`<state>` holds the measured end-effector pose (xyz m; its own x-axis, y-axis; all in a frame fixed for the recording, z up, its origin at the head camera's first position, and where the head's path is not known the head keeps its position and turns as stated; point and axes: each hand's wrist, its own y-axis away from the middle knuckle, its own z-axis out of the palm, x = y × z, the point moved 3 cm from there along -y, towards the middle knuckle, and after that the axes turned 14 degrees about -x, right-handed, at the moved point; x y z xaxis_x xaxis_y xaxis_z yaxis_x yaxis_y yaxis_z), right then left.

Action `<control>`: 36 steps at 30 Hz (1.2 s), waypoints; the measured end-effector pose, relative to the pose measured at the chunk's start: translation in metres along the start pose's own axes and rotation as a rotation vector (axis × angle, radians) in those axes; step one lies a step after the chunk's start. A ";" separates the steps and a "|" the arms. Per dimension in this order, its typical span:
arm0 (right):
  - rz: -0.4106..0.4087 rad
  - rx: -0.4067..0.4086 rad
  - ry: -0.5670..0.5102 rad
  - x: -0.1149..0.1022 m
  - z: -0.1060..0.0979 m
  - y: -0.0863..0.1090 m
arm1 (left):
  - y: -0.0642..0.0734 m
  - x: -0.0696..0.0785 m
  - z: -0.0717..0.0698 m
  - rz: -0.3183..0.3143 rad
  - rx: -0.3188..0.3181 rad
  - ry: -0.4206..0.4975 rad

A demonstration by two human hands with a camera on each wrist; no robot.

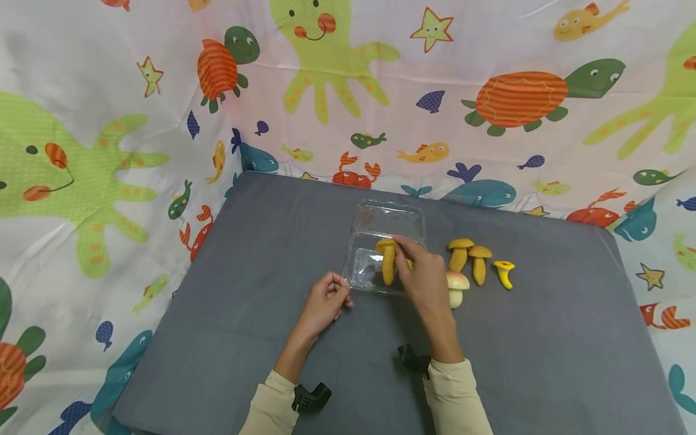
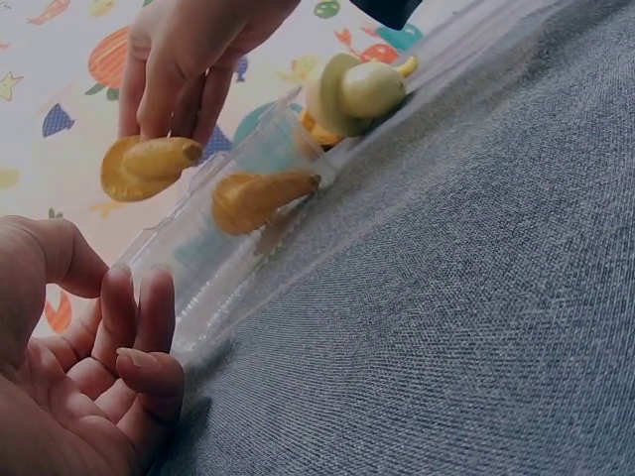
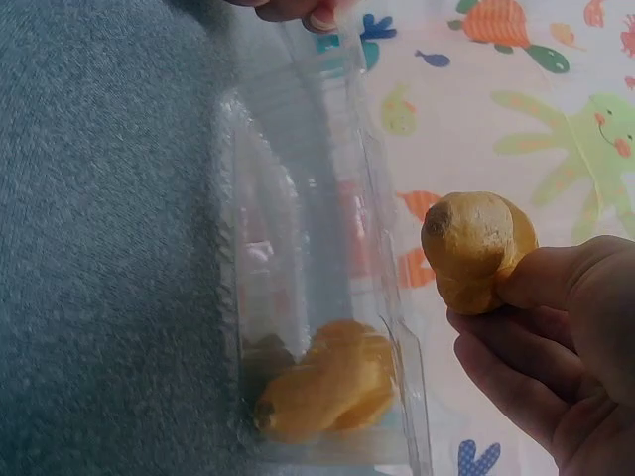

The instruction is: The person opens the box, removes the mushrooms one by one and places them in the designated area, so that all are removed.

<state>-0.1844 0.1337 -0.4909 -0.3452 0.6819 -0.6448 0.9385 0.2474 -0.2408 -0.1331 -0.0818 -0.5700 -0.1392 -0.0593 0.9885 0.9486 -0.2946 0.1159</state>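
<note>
A clear plastic clamshell box point(image 1: 356, 241) lies with its lid point(image 1: 393, 217) folded back. My left hand point(image 1: 325, 302) pinches the box's near left corner between thumb and forefinger. Above the box, my right hand point(image 1: 426, 283) holds a yellow-brown toy mushroom point(image 1: 388, 269) by its cap, stem hanging down. In the left wrist view, another yellow-brown mushroom point(image 2: 258, 201) lies inside the box at its right end; the right wrist view shows this inner mushroom point(image 3: 337, 387) through the clear wall.
Right of the box stand two brown toy mushrooms point(image 1: 458, 257) point(image 1: 479, 266) and a yellow trumpet-shaped one point(image 1: 504, 275). A pale mushroom with a reddish cap point(image 1: 455, 290) is close beside my right hand. Grey cloth point(image 1: 544, 350) covers the table; a printed curtain point(image 1: 370, 163) hangs behind.
</note>
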 end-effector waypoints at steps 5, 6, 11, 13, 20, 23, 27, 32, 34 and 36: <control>0.019 0.009 -0.036 0.003 -0.006 0.003 | 0.001 0.000 0.000 0.003 0.004 0.007; 0.027 0.010 -0.041 0.005 -0.008 0.004 | 0.001 0.000 0.000 0.003 0.005 0.008; 0.071 0.027 -0.053 0.009 -0.016 0.007 | 0.001 0.000 0.000 0.009 0.005 0.007; 0.075 0.046 -0.050 0.010 -0.020 0.008 | 0.001 0.001 0.000 0.011 0.005 0.007; 0.042 0.112 -0.030 0.013 -0.030 0.008 | 0.001 0.001 0.000 0.013 0.009 0.002; 0.039 0.127 -0.013 0.013 -0.034 0.008 | 0.001 0.000 0.000 0.014 0.006 0.003; 0.056 0.145 0.008 0.015 -0.040 0.008 | 0.001 0.000 -0.001 0.012 0.007 0.008; 0.080 0.170 0.024 0.020 -0.048 0.011 | 0.000 -0.001 -0.001 0.018 0.005 0.008; 0.083 0.183 0.027 0.023 -0.051 0.013 | 0.000 -0.001 -0.001 0.020 0.001 0.007; 0.084 0.197 0.029 0.025 -0.054 0.014 | 0.000 -0.001 0.000 0.019 0.002 0.003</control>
<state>-0.1793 0.1916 -0.4709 -0.2625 0.7147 -0.6483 0.9440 0.0509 -0.3260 -0.1336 -0.0821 -0.5706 -0.1215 -0.0676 0.9903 0.9516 -0.2916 0.0969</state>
